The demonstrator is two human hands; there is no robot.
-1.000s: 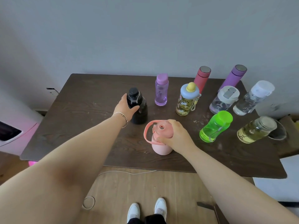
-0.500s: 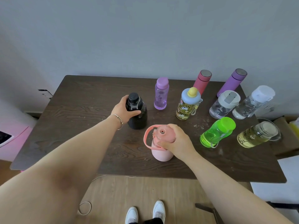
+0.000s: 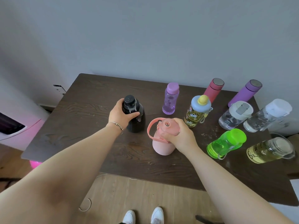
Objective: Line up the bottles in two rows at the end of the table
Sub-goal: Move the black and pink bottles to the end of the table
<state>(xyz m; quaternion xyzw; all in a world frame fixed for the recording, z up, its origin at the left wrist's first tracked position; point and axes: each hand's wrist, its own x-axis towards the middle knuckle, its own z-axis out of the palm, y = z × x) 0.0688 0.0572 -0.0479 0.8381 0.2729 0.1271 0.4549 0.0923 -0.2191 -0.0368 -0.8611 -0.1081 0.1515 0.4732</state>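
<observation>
Both held bottles have shifted only slightly since a second ago, the black bottle (image 3: 135,118) and the pink bottle (image 3: 162,139) standing upright on the dark table (image 3: 90,101), near each other. From the head view, the left hand (image 3: 120,114) wraps around the black bottle's neck, and the right hand (image 3: 179,135) clasps the pink bottle's lid. Further right stand eight other bottles, including a green bottle (image 3: 226,143).

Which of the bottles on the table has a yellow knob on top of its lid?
The small cartoon-printed bottle with a pale blue lid, standing behind the right hand. No other bottle has a yellow top.
</observation>
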